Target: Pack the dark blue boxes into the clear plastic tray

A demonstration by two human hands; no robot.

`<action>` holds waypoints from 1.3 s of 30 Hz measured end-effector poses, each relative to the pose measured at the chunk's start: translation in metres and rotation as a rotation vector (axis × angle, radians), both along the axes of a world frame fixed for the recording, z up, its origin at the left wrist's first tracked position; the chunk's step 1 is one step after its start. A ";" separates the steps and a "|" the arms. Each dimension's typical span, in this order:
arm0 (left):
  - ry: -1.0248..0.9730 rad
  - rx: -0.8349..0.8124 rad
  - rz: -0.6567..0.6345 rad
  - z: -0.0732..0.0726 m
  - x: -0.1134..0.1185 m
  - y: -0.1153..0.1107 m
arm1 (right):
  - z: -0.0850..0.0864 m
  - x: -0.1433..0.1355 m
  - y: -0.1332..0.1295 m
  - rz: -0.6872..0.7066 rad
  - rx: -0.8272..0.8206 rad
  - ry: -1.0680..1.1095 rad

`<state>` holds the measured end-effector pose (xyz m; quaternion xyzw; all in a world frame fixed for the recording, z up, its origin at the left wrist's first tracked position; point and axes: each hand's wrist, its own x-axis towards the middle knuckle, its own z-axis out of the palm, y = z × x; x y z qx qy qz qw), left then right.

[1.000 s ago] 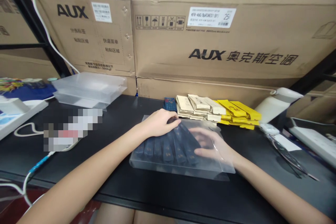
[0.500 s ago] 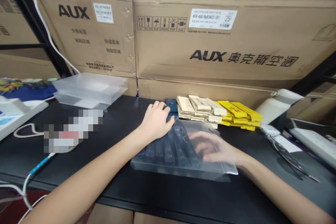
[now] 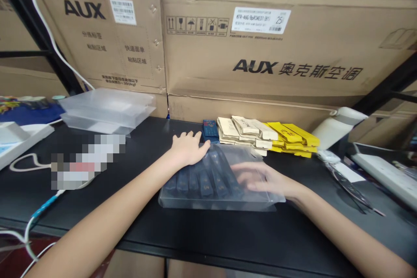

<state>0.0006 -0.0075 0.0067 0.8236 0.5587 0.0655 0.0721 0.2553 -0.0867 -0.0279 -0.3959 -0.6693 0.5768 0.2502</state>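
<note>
At a black work table (image 3: pixel 137 226), my right hand (image 3: pixel 257 179) lies inside a clear plastic box (image 3: pixel 218 180), fingers stretched nearly flat beside a row of dark blue sachets (image 3: pixel 202 178) packed upright within it; whether those fingers pinch a sachet I cannot tell through the hazy plastic. My left hand (image 3: pixel 187 148) rests palm down on the box's far left corner, fingers spread and gripping nothing, their tips just short of a loose blue sachet (image 3: pixel 210 129) lying behind the box. Beige sachets (image 3: pixel 243 132) and yellow sachets (image 3: pixel 293 139) (fanned out in overlapping heaps) sit against cardboard cartons (image 3: pixel 260 52). Empty clear boxes (image 3: pixel 104 110) are stacked at far left.
</note>
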 end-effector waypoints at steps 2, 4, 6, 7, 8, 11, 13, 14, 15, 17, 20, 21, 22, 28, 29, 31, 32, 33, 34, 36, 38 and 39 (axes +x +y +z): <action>0.021 -0.026 -0.051 0.003 -0.002 0.001 | -0.001 0.001 0.000 0.001 0.004 0.003; -0.005 -0.042 -0.119 0.003 -0.006 0.007 | -0.003 0.004 0.001 0.007 0.005 0.014; -0.125 -0.031 -0.199 0.001 -0.013 0.017 | -0.006 0.005 0.002 0.023 0.005 0.030; -0.225 -0.001 -0.224 -0.002 -0.017 0.024 | -0.008 0.006 0.003 0.032 0.004 0.039; -0.328 0.036 -0.223 -0.005 -0.021 0.030 | -0.009 0.006 0.003 0.040 0.004 0.046; -0.491 0.156 -0.176 -0.014 -0.031 0.046 | -0.009 0.006 0.003 0.043 0.000 0.055; -0.460 0.187 -0.205 -0.018 -0.034 0.052 | -0.009 0.005 0.003 0.040 -0.003 0.048; -0.425 0.167 -0.219 -0.019 -0.034 0.053 | -0.008 0.004 0.002 0.039 -0.005 0.045; -0.387 0.127 -0.226 -0.019 -0.034 0.053 | -0.008 0.004 0.002 0.039 -0.008 0.043; -0.321 0.012 -0.229 -0.017 -0.034 0.053 | -0.008 0.003 0.002 0.042 -0.012 0.044; -0.242 -0.138 -0.273 -0.011 -0.033 0.051 | -0.008 0.003 0.002 0.045 -0.004 0.047; -0.215 -0.166 -0.298 -0.008 -0.034 0.050 | -0.008 0.003 0.002 0.048 0.000 0.046; -0.190 -0.183 -0.318 -0.007 -0.034 0.050 | -0.008 0.003 0.002 0.049 0.003 0.044; -0.120 -0.119 -0.368 -0.006 -0.034 0.050 | -0.007 0.003 0.001 0.035 -0.016 0.050; -0.109 -0.106 -0.380 -0.007 -0.034 0.051 | -0.006 0.003 0.001 0.035 -0.022 0.052; -0.081 -0.112 -0.397 -0.008 -0.034 0.053 | -0.006 0.002 0.001 0.035 -0.033 0.054; -0.066 -0.125 -0.395 -0.008 -0.034 0.054 | -0.005 0.002 0.001 0.034 -0.038 0.055; -0.054 -0.138 -0.387 -0.008 -0.034 0.054 | -0.004 0.002 0.000 0.031 -0.042 0.054; -0.044 -0.147 -0.375 -0.007 -0.034 0.054 | -0.004 0.001 0.000 0.028 -0.046 0.054; -0.030 -0.153 -0.354 -0.005 -0.033 0.053 | -0.002 0.000 -0.001 0.018 -0.048 0.050; -0.019 -0.146 -0.342 -0.003 -0.033 0.051 | 0.000 -0.001 -0.002 0.015 -0.054 0.043; -0.015 -0.142 -0.339 -0.002 -0.032 0.049 | 0.000 -0.002 -0.002 0.016 -0.061 0.041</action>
